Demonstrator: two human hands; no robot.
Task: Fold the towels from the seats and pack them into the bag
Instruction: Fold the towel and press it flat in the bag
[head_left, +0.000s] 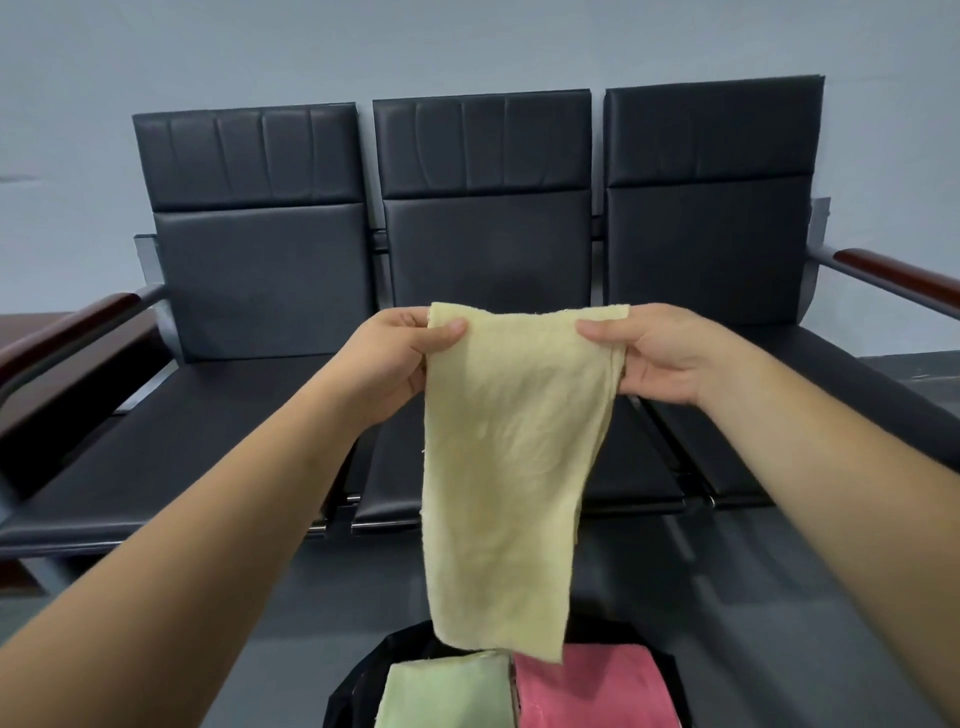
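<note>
A row of three black padded seats (483, 249) stood behind. Before it a pale yellow terry towel (509, 467) hung lengthwise, its lower end above an open black bag (363, 680) holding a folded light green towel (447, 691) and a folded pink towel (587, 686). The left grip (400, 358) and right grip (654, 353) each pinched a top corner.

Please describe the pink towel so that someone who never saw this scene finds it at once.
In front of the row of three black padded seats, an open black bag sits at the picture's bottom edge. Two folded towels lie in it side by side; the pink folded towel is the right one, next to a pale green folded towel.
</note>
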